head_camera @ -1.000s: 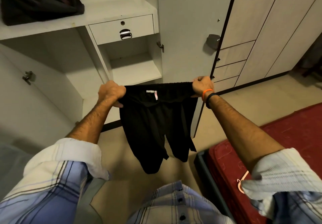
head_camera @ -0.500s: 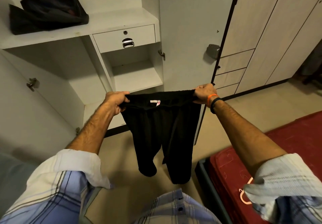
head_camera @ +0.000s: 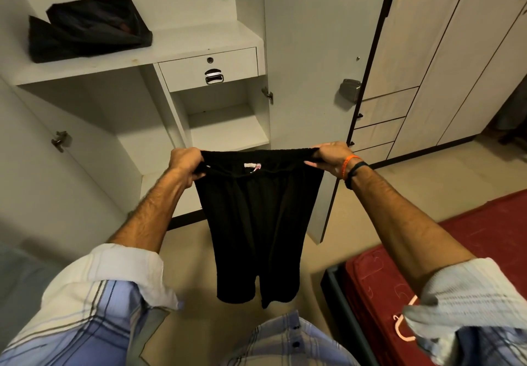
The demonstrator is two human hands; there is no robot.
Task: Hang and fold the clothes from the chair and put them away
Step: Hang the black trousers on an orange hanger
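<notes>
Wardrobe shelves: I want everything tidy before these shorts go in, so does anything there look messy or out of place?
Yes. The dark clothes on the top shelf lie in a rumpled heap, not folded flat. A pink hanger lies loose on the red mattress. The black shorts hang straight from both hands.
</notes>
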